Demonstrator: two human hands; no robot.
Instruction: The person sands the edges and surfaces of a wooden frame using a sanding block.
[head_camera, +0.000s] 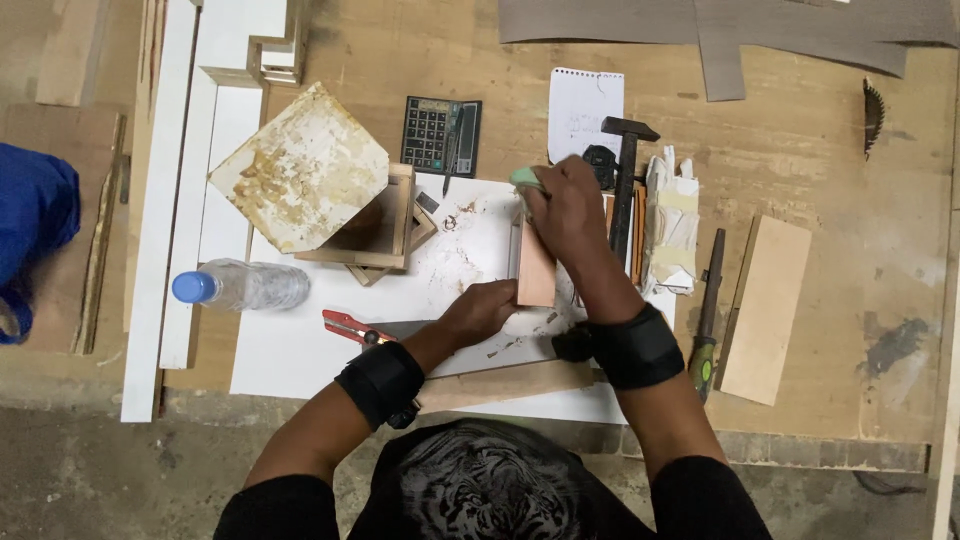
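Box (375, 225) (contents seemingly hidden) by hands (480, 310)

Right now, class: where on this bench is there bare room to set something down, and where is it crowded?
Bare wood lies right of the plywood offcut, and between the notepad and the grey sheets. The white board is bare below the water bottle. It is crowded around the right hand: hammer, gloves, calculator, wooden box.

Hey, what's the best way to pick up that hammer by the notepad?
Grip the hammer along its dark handle, about midway, probably coming from above. It lies flat with its head at the far end; the right hand and the folded gloves crowd its two sides.
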